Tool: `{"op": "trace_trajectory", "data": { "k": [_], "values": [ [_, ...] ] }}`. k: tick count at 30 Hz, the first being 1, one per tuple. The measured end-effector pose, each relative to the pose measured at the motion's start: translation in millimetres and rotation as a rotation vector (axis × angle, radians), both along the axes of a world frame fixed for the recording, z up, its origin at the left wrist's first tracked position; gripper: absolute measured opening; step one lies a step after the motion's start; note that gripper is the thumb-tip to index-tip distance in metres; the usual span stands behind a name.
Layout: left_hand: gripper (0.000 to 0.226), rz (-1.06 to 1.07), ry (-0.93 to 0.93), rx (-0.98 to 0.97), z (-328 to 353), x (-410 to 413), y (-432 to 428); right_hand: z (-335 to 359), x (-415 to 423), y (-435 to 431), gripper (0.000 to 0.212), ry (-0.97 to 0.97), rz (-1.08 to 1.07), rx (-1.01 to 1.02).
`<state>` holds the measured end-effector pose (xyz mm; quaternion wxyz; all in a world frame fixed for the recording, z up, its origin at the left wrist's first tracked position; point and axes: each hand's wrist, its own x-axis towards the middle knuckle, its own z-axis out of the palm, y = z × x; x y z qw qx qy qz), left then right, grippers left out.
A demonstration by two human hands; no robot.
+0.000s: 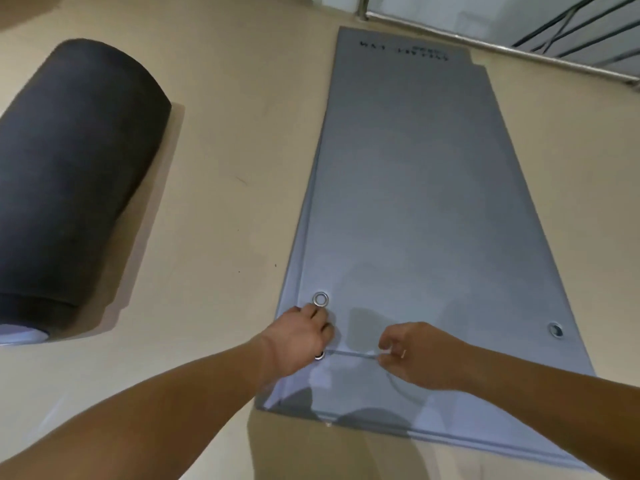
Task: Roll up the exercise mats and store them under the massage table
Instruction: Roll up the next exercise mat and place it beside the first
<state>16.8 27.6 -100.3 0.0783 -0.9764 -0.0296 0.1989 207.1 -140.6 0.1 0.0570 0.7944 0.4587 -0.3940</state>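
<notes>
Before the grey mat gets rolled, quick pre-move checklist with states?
1. Grey mat lying flat, unrolled: ok.
2. Both hands at its near end, left hand, right hand: ok.
3. Thin cord clear of the mat: not ok, stretched between the hands.
4. Where the cord is fastened: cannot tell.
5. Floor beside the mat free: ok.
6. Black rolled mat apart from the grey one: ok.

Two bare forearms, no sleeves, left hand [300,336], right hand [417,355].
</notes>
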Motion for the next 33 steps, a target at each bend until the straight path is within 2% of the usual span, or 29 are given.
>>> {"op": "trace_trajectory", "data": {
  "k": [2,4,5,9,12,14,17,21,24,25,26,28,30,31,33],
  "values": [
    [0.050,-0.083,0.063,0.174,-3,9,-10,9,7,-21,0.048,-0.026,0.023,-0.003],
    [0.051,-0.099,0.123,0.238,3,15,-22,8,14,-31,0.069,-0.061,0.042,0.024],
    [0.050,-0.067,0.133,0.239,17,19,-28,4,16,-31,0.072,-0.076,0.032,0.037],
    [0.043,0.186,0.108,0.010,63,51,-35,-16,27,-30,0.075,-0.142,0.001,0.068],
    [0.036,0.323,0.063,0.020,99,67,-31,-16,44,-43,0.064,-0.269,0.017,0.030],
    [0.032,0.375,0.029,-0.010,117,66,-26,-8,57,-56,0.065,-0.347,-0.001,0.018],
    [0.015,0.419,-0.001,-0.068,141,56,-23,8,66,-66,0.057,-0.372,-0.037,0.035],
    [0.008,0.420,0.079,-0.183,175,42,-24,53,67,-51,0.039,-0.208,-0.044,-0.010],
    [0.023,0.472,0.290,-0.443,215,32,-16,93,72,-36,0.025,-0.001,-0.034,-0.226],
    [0.029,0.500,0.346,-0.504,227,34,-11,101,72,-31,0.014,0.027,-0.011,-0.285],
    [0.032,0.521,0.368,-0.525,234,37,-3,106,71,-26,0.013,0.032,0.015,-0.322],
    [0.022,0.559,0.289,-0.458,236,48,14,109,72,-16,0.018,0.004,-0.010,-0.313],
    [0.009,0.609,0.089,-0.291,229,59,26,109,78,-8,0.007,-0.027,-0.128,-0.197],
    [0.009,0.609,-0.039,-0.175,222,61,29,109,81,-3,0.007,-0.073,-0.178,-0.115],
    [0.036,0.470,-0.362,0.021,201,59,26,106,84,3,0.004,-0.257,-0.207,0.028]
  ]
}}
